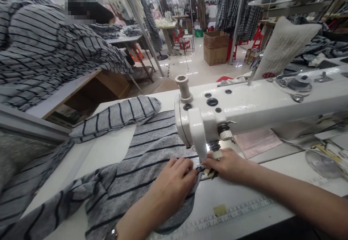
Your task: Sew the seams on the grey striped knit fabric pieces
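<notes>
Grey fabric with dark stripes (152, 147) lies across the white table and runs under the head of a white sewing machine (198, 124). My left hand (176, 180) presses on this fabric just left of the needle area, its fingers bent and close together. Beside the presser area, on the right, my right hand (227, 164) has its thumb and fingers pinched at the fabric's edge; what lies between the fingertips is too small to make out. The needle itself is hidden behind the machine's white guard.
A folded striped piece (116, 118) lies at the table's back left. Pink cloth (257, 142) is under the machine arm. A ruler strip (231, 216) runs along the front edge. Beyond stand a striped fabric heap (54, 48) and a cardboard box (216, 48).
</notes>
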A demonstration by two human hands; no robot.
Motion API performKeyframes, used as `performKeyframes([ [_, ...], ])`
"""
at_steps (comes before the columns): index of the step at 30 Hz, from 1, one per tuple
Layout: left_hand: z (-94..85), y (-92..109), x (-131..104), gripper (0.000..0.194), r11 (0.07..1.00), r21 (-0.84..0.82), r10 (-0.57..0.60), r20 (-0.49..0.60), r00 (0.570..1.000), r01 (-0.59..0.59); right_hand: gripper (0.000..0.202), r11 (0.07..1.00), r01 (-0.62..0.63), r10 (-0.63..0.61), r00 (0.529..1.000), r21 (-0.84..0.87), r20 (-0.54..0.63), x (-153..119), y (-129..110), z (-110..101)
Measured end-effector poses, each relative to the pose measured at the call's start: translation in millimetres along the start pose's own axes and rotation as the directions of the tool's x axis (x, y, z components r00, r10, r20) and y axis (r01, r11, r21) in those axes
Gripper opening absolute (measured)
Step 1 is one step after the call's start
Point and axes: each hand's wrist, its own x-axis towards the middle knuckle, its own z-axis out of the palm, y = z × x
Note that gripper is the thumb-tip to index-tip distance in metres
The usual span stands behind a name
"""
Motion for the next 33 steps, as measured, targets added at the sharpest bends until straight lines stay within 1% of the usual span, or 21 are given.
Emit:
performKeyframes([
  [2,3.9,0,-6,0.015,0.998,0.044,-0.049,-0.016,0.999,0.05,0.016,0.999,-0.024,0.023,1.0,0.023,0.02,0,1,-1],
  [4,8.7,-3,-9,0.016,0.995,0.067,-0.062,-0.081,0.995,0.068,0.02,0.998,-0.044,0.043,0.999,0.038,0.023,0,0,-2],
  [6,11.6,-8,-9,0.019,0.995,0.093,-0.032,-0.142,0.989,0.046,0.023,0.996,-0.068,0.067,0.998,0.05,0.021,0,0,-3],
  [7,12.0,-10,-9,0.02,0.993,0.116,0.003,-0.15,0.989,0.015,0.025,0.995,-0.079,0.078,0.997,0.061,0.025,0,0,-3],
  [9,11.0,-14,-6,0.024,0.981,0.182,0.092,-0.128,0.988,-0.067,0.026,0.991,-0.104,0.1,0.994,0.09,0.047,0,-1,-4],
  [11,8.8,-18,-3,0.026,0.961,0.245,0.15,-0.09,0.985,-0.124,0.026,0.985,-0.126,0.117,0.99,0.115,0.08,0,-1,-4],
  [13,6.9,-21,-1,0.028,0.953,0.272,0.157,-0.063,0.986,-0.134,0.027,0.982,-0.144,0.132,0.986,0.125,0.102,1,-1,-5],
  [16,5.1,-22,1,0.032,0.962,0.236,0.152,-0.032,0.988,-0.141,0.028,0.978,-0.153,0.138,0.985,0.143,0.107,1,0,-6],
  [19,4.7,-18,4,0.031,0.975,0.185,0.125,-0.013,0.992,-0.12,0.027,0.977,-0.143,0.129,0.987,0.161,0.096,2,0,-6],
  [21,5.7,-14,6,0.027,0.976,0.188,0.112,-0.005,0.994,-0.109,0.028,0.979,-0.138,0.126,0.988,0.152,0.085,1,1,-6],
  [23,7.1,-12,9,0.026,0.97,0.21,0.126,-0.015,0.992,-0.12,0.029,0.98,-0.14,0.129,0.988,0.142,0.079,1,1,-5],
  [25,7.2,-13,12,0.03,0.962,0.231,0.159,-0.027,0.987,-0.148,0.03,0.98,-0.138,0.127,0.989,0.144,0.08,1,1,-4],
  [26,6.0,-13,13,0.032,0.959,0.234,0.173,-0.033,0.984,-0.161,0.031,0.981,-0.134,0.124,0.989,0.142,0.082,1,1,-3],
  [28,0.4,-9,16,0.033,0.959,0.239,0.165,-0.044,0.985,-0.15,0.029,0.985,-0.123,0.113,0.99,0.124,0.085,0,1,-2],
  [31,-10.4,9,19,0.03,0.961,0.262,0.103,-0.048,0.994,-0.087,0.025,0.994,-0.08,0.076,0.995,0.071,0.06,0,1,-2],
  [33,-11.7,27,19,0.031,0.961,0.269,0.08,-0.04,0.996,-0.066,0.022,1.0,-0.019,0.018,0.999,0.019,0.039,0,0,-4],
])
